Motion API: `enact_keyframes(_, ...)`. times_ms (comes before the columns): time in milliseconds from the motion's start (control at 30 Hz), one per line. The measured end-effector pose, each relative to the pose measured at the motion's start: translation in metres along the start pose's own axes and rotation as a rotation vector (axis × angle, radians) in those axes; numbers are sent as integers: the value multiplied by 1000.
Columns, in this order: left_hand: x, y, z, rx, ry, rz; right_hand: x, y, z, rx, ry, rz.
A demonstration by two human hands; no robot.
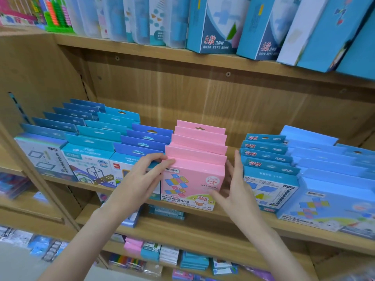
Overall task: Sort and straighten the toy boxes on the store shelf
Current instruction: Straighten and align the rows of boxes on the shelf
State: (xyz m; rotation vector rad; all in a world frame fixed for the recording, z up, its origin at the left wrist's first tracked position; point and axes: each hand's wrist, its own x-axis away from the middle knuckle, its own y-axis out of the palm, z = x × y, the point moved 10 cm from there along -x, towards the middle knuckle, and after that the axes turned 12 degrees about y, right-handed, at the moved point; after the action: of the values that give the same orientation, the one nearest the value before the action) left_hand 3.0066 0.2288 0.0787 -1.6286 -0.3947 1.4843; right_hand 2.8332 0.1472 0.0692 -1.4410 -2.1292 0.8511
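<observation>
Pink boxes (195,159) stand in a row between our hands on the wooden shelf (203,217). Our left hand (142,179) lies open with fingertips on the front box's left top corner; our right hand (236,191) is open, flat beside its right edge. We should press both sides evenly, squaring the row without tipping it.
</observation>
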Motion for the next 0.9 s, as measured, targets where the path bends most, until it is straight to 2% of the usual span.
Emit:
enact_keyframes(100, 0, -1, 0, -17, 33, 2, -8, -16, -1, -89, -3, -9)
enact_keyframes(200, -3, -1, 0, -29, 54, 0, -16, -54, -29, -214, -118, 86)
enact_keyframes(300, -4, -3, 0, -33, 62, -2, -47, -63, -50, 16, -183, 72)
enact_keyframes(400, -5, -4, -1, -40, 55, -6, -74, -41, -52, 309, -174, -103)
enact_keyframes(467, -5, -4, -1, -37, 55, -8, -79, -30, -50, 433, -177, -162)
enact_keyframes(700, -6, -7, 1, -37, 92, -2, -82, -29, -54, 454, -181, -108)
enact_keyframes(900, -10, -12, 6, -249, 244, -39, -82, -25, -50, 402, -164, -233)
